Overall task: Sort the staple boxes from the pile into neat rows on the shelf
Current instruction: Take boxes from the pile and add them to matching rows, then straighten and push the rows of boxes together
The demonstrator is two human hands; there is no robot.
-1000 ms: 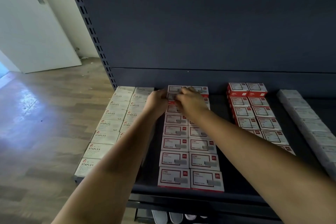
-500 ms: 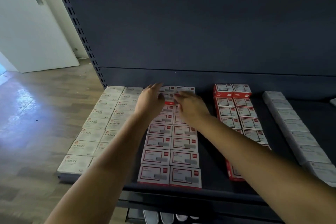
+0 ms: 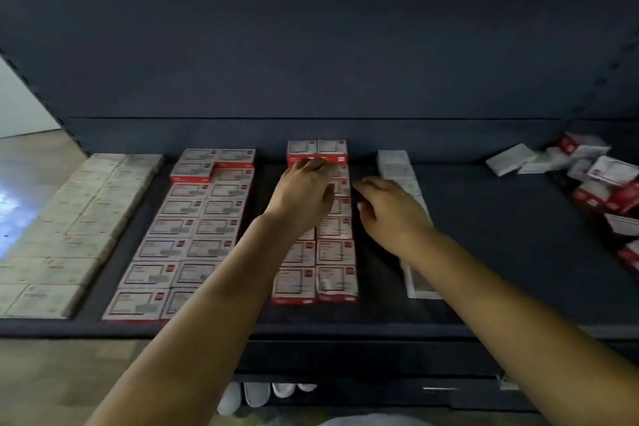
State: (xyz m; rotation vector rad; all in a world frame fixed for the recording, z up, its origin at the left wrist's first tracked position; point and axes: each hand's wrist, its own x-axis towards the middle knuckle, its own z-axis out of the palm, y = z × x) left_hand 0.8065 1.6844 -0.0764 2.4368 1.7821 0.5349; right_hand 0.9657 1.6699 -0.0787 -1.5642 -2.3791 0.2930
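The dark shelf (image 3: 501,252) carries staple boxes in rows running front to back. A pale "STAPLES" double row (image 3: 79,228) lies at the left. Beside it is a red-and-white double row (image 3: 193,228). A second red-and-white double row (image 3: 333,249) stands in the middle, with stacked boxes (image 3: 316,150) at its back end. My left hand (image 3: 302,195) hovers over this row with fingers relaxed, holding nothing. My right hand (image 3: 390,213) floats just right of it, empty, above a single white row (image 3: 396,168). The loose pile of boxes (image 3: 601,180) lies at the far right.
The shelf's dark back panel (image 3: 311,45) rises behind the rows. Bare shelf surface lies between the white row and the pile. Wooden floor (image 3: 31,162) shows at the left, and white shoe tips (image 3: 256,394) sit under the shelf's front edge.
Both hands left the left red-and-white row and moved right, over the middle row. The view swung right, bringing the loose pile into sight.
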